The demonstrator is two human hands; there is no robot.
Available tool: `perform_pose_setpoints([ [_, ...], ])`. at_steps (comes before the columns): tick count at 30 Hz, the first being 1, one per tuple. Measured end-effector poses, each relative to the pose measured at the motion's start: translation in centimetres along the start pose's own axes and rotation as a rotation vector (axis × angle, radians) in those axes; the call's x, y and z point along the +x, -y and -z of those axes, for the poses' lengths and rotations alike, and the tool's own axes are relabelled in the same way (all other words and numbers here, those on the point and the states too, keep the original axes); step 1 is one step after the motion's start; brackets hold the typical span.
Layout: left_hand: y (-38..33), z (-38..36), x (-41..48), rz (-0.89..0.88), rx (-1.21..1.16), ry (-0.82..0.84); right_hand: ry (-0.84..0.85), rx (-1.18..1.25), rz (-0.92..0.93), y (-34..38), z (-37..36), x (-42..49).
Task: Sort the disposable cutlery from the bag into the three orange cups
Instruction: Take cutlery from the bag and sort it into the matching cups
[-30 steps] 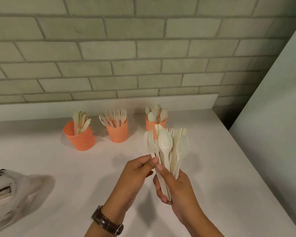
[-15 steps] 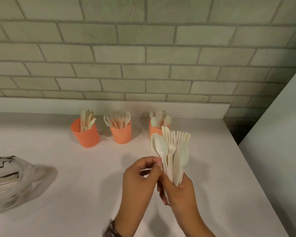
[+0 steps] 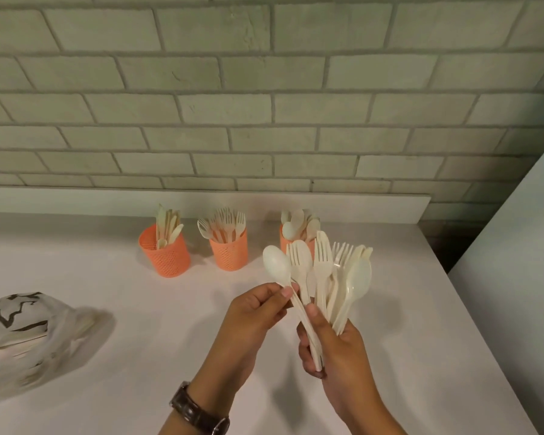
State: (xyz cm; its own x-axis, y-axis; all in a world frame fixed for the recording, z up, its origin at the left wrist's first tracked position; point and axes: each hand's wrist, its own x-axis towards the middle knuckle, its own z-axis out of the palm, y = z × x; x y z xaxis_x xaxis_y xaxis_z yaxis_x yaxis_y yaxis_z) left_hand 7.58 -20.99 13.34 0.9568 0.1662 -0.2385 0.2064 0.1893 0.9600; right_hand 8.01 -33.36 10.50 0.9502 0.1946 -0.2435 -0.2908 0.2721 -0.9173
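My right hand (image 3: 333, 346) grips a fanned bundle of cream plastic cutlery (image 3: 330, 271), forks and spoons upright. My left hand (image 3: 252, 312) pinches the handle of one spoon (image 3: 276, 265) at the bundle's left side, its bowl tilted away from the rest. Three orange cups stand near the wall: the left cup (image 3: 165, 255) holds knives, the middle cup (image 3: 228, 251) holds forks, the right cup (image 3: 285, 243) holds spoons and is partly hidden behind the bundle. The plastic bag (image 3: 25, 334) lies at the left with more cutlery inside.
The white counter (image 3: 139, 309) ends at a raised ledge (image 3: 358, 207) below the brick wall. A pale panel (image 3: 522, 246) rises at the right, beyond the counter's right edge. A watch sits on my left wrist.
My left hand has taken one spoon by its handle and drawn it leftward out of the bundle. The view has tilted and come closer to the hands.
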Motion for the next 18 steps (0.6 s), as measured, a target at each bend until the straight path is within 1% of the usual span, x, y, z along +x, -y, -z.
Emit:
perform_pose_setpoints([
  [5,-0.1,0.2,-0.2,0.032,-0.095,-0.017,-0.031,0.025,0.012,-0.4,-0.7,0.2],
  [9,0.0,0.6,-0.2,0.007,-0.114,-0.051,-0.086,-0.006,0.078,-0.7,-1.6,0.4],
  [11,0.0,0.9,0.0,0.008,-0.129,-0.038,-0.102,-0.005,0.102,-0.9,-1.8,0.5],
  [16,-0.3,1.4,0.3,0.025,-0.231,0.065,-0.035,0.087,0.044,-0.1,-1.6,0.8],
  [18,-0.3,1.2,0.3,0.008,-0.220,0.060,-0.016,0.074,0.035,-0.2,-1.6,0.9],
])
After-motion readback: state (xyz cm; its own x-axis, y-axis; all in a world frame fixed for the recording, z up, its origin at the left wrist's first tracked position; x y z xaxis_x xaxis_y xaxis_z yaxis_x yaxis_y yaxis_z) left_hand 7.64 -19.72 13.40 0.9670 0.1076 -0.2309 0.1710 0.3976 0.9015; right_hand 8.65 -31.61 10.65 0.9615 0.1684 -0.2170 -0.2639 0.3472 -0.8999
